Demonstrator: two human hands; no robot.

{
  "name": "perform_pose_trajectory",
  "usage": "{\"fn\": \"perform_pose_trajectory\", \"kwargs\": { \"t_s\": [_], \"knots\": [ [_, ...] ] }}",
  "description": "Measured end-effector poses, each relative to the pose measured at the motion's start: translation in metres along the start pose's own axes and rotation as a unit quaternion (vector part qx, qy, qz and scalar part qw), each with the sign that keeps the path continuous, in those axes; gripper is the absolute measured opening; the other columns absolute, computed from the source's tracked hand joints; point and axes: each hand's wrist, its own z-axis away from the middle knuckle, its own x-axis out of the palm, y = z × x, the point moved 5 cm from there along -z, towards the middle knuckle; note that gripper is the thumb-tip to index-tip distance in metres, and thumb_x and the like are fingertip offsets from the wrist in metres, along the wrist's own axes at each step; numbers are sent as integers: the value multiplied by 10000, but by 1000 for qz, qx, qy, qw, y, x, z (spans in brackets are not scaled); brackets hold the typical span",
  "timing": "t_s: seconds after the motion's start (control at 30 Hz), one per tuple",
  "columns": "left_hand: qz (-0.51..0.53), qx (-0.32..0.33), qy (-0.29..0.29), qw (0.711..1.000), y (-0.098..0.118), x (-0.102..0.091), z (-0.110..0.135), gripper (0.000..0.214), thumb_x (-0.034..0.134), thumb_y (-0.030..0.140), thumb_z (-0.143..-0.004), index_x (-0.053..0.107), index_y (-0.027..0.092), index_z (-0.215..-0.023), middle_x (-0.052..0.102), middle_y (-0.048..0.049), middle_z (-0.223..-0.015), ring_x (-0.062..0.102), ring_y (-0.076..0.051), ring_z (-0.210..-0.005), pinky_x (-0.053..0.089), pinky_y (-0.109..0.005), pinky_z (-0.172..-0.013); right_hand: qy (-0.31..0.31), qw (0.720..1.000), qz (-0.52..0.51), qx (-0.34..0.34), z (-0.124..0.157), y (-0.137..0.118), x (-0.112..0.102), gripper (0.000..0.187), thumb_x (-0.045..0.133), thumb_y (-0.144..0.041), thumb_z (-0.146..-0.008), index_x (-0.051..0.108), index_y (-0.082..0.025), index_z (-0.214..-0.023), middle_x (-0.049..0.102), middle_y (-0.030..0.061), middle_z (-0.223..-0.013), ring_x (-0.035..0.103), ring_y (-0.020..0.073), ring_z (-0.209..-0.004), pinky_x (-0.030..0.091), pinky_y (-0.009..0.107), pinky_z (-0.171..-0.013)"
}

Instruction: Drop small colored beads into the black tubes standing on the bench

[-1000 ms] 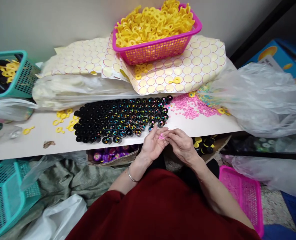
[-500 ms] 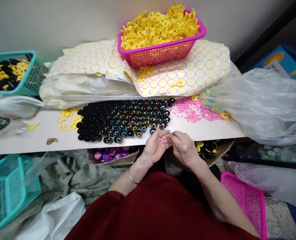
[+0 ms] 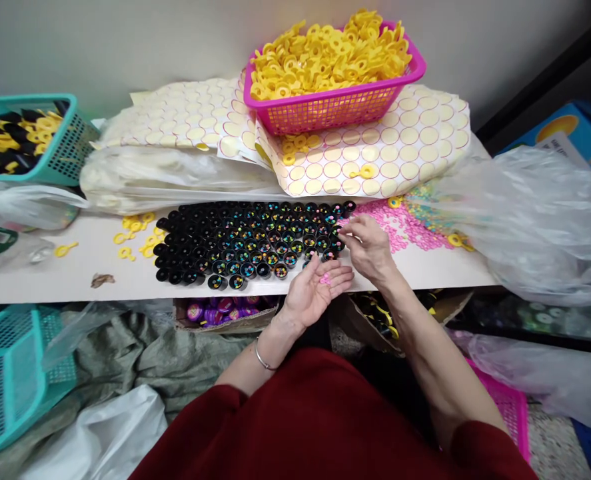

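My left hand [image 3: 311, 293] is held palm up at the table's front edge, fingers stretched out. Several small pink beads [image 3: 325, 278] rest on it. My right hand [image 3: 368, 247] is over the right end of the rows of black cups [image 3: 248, 269], with thumb and forefinger pinched together. Whatever is between those fingertips is too small to make out. Many cups contain tiny coloured pieces; those at the left look dark inside. Behind my right hand, loose pink beads [image 3: 415, 227] are spread on the table.
A pink basket [image 3: 325, 110] of yellow ring-shaped pieces stands on sticker sheets [image 3: 175, 113] at the back. At the left is a teal basket [image 3: 65, 150]. A clear plastic bag [image 3: 535, 220] bulges over the right side. Boxes [image 3: 225, 323] sit below the front edge.
My right hand has moved away from my left palm, forward and slightly right, to the cups. My left hand stays in place, its fingers more spread, with pink beads still on it.
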Motion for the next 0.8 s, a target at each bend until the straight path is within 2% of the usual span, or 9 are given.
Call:
{"fn": "perform_pose_trajectory", "kwargs": {
  "t_s": [0.13,0.3,0.4,0.6,0.8],
  "knots": [
    [9,-5,-4,1000,-1,-3,0,522,319,429,-955,670,55,-863,698,-183,-892,678,-218,-879,468,-344,-895,-41,997,55,-30,-27,16,27,162,536,-237,-822,644,-223,-702,554,48,-787,467,205,-810,404,395,-790],
    [20,0,-4,1000,5,-5,1,489,335,397,-957,666,49,-868,701,-183,-886,680,-217,-882,471,-340,-892,-77,990,103,-57,-30,22,44,216,519,-249,-842,664,-217,-685,547,53,-769,424,199,-773,364,433,-872],
    [22,0,0,1000,7,-6,1,482,339,392,-958,665,49,-866,703,-174,-875,682,-210,-878,471,-327,-893,-101,984,139,-53,-29,22,48,240,492,-253,-855,679,-204,-711,562,69,-810,412,208,-786,357,426,-864],
    [21,-1,-3,1000,6,-8,-2,485,332,383,-961,665,40,-880,704,-174,-892,681,-214,-890,460,-337,-917,-158,965,207,-23,-31,17,49,319,415,-277,-885,703,-179,-790,580,102,-882,401,228,-819,335,364,-727],
    [20,0,-6,1000,7,-10,-3,476,339,382,-959,666,44,-886,706,-170,-902,681,-212,-899,461,-327,-915,-178,958,223,-7,-33,17,47,298,446,-288,-875,712,-185,-790,587,104,-865,413,238,-845,306,341,-674]
  ]
}}
